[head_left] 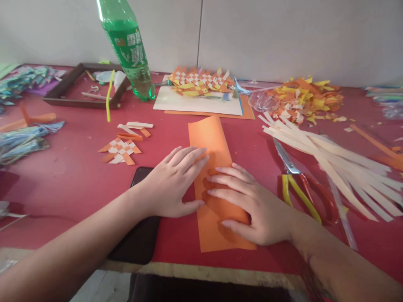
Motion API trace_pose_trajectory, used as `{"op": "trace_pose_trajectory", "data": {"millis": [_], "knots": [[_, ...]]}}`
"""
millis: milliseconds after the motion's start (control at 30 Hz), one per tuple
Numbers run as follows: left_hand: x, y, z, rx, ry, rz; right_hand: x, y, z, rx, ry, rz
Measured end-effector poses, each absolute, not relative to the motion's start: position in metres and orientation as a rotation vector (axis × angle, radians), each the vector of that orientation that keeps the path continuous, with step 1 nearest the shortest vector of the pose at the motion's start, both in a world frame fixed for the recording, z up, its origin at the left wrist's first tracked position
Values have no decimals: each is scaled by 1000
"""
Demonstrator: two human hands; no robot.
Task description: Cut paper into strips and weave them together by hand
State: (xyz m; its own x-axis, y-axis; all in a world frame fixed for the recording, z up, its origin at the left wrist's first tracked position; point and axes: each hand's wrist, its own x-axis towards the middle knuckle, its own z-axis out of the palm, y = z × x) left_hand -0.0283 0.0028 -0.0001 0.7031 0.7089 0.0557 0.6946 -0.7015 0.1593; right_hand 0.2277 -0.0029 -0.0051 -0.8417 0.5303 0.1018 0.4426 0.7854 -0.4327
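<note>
An orange sheet of paper [209,134], bent over into a long fold along its right side, lies on the red table in front of me. My left hand [176,180] rests its outstretched fingers on the sheet's left part. On the folded right side lies my right hand [248,201], fingers spread flat and thumb on the lower portion. Under my left forearm a black phone [138,239] is partly hidden. To the right of the paper are scissors [292,167] with red and yellow handles, touching a bundle of pale paper strips [333,155].
A green soda bottle [129,50] stands beside a dark wooden frame [59,100]. Woven orange-and-white paper fish [121,149] lie left; more [201,79] rest on white paper [176,105]. Orange and yellow scraps [308,98] are heaped at back right. The table's front edge [189,268] is close.
</note>
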Motion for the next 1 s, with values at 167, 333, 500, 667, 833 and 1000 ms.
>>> {"op": "trace_pose_trajectory", "data": {"millis": [167, 333, 500, 667, 833, 1000], "knots": [[-22, 2, 3, 2736, 1094, 194, 229, -5, -5, -767, -2764, 586], [-18, 5, 0, 2730, 1105, 244, 228, -4, -5, -775, -2765, 565], [-18, 5, -2, 2746, 1118, 287, 226, -3, -4, -774, -2760, 578], [-19, 3, -3, 2743, 1145, 267, 227, -3, -4, -783, -2754, 588], [-18, 1, -3, 2745, 1216, 169, 227, -3, -3, -772, -2759, 592], [-17, 1, -3, 2737, 1244, 111, 227, -2, -4, -767, -2759, 600]]}}
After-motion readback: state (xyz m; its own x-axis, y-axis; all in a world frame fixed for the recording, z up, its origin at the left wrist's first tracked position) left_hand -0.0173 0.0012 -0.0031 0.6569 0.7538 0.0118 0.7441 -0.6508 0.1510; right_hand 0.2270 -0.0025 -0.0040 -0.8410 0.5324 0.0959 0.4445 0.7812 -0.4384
